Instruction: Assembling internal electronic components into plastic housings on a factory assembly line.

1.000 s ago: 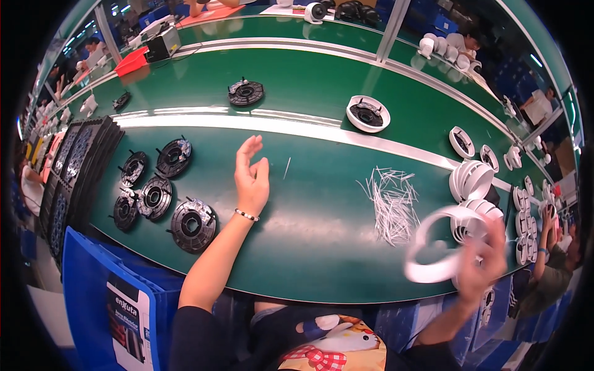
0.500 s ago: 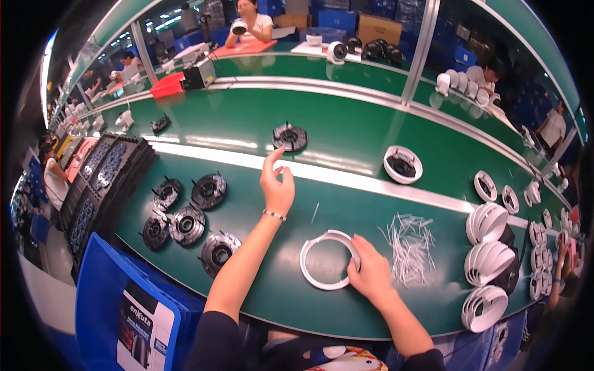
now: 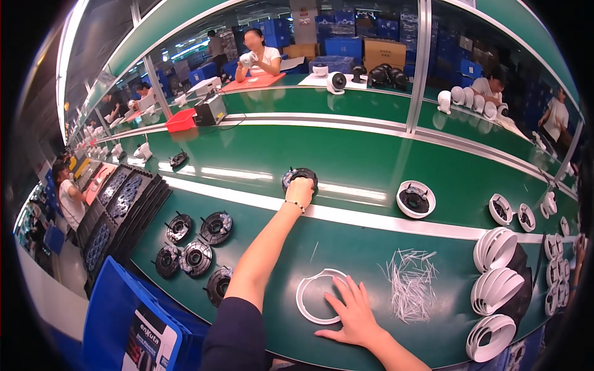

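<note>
Two parts occupy my hands, one far and one near. My left hand (image 3: 300, 191) reaches across the pale metal strip (image 3: 383, 216) to a black disc (image 3: 303, 173) lying on the green surface (image 3: 352, 148) beyond. Its fingers curl over the disc's near side, but my fingertips are hidden, so I cannot tell whether they have closed on it. My right hand (image 3: 356, 315) is nearer to me, fingers open and spread wide above the right side of a white ring (image 3: 299, 299); I cannot tell whether any fingertip touches it. The ring lies flat on the green bench (image 3: 359, 247), its notched edge away from me. Just beyond it lies a single white strip (image 3: 314, 251), and to the right of my right hand is a loose, tangled pile of white strips (image 3: 411, 287). Farther right, white rings stand in three leaning stacks (image 3: 495, 249) near the bench's end. Off to my left, five more black discs (image 3: 196, 258) sit close together, the nearest partly behind my forearm. Past them are stacked black trays (image 3: 117, 210), with a blue bin (image 3: 114, 321) at the bench's near left edge. Across the strip, right of my left hand, a white round shell (image 3: 416, 199) holds another dark disc.
</note>
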The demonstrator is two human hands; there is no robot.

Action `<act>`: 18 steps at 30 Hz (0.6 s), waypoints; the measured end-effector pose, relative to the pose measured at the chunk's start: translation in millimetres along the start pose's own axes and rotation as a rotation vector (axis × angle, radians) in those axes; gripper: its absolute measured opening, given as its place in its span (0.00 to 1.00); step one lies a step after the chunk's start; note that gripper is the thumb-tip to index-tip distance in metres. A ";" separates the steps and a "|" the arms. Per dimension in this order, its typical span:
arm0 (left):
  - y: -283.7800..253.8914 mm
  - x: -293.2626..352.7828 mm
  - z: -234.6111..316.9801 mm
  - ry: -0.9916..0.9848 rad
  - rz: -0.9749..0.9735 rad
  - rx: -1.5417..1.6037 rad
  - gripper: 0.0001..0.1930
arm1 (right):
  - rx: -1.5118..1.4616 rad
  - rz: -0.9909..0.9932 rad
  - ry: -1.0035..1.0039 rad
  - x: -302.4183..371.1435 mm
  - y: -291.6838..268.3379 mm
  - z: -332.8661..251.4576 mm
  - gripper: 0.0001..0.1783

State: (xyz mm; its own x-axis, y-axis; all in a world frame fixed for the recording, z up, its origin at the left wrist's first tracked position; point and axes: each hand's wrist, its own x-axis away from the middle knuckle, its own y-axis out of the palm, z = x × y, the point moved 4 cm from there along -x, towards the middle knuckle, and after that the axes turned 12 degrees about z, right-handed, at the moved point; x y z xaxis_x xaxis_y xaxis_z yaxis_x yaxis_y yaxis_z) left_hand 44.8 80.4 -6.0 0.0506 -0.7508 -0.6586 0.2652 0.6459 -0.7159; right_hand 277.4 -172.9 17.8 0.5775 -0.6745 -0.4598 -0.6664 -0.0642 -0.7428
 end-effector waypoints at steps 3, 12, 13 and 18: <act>-12.4 6.6 22.0 -0.027 -0.090 -0.067 0.06 | 0.022 0.017 -0.002 7.5 7.1 2.2 0.39; -53.2 37.1 49.8 0.000 -0.208 -0.189 0.12 | 0.048 0.099 0.138 -21.8 21.9 -10.3 0.49; -59.9 34.9 59.4 -0.015 -0.267 -0.205 0.15 | 0.075 0.094 0.188 -25.2 27.7 -6.5 0.50; -76.6 32.5 36.2 -0.193 -0.317 -0.207 0.29 | 0.121 -0.041 0.302 -35.3 34.6 -3.3 0.55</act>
State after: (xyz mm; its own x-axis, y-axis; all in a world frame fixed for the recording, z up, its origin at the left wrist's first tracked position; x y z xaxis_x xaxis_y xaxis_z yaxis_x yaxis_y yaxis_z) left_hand 61.0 1.5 35.8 0.1819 -0.9163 -0.3568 0.0987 0.3780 -0.9205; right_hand 232.4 -153.8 9.9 0.4246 -0.8620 -0.2768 -0.5745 -0.0203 -0.8182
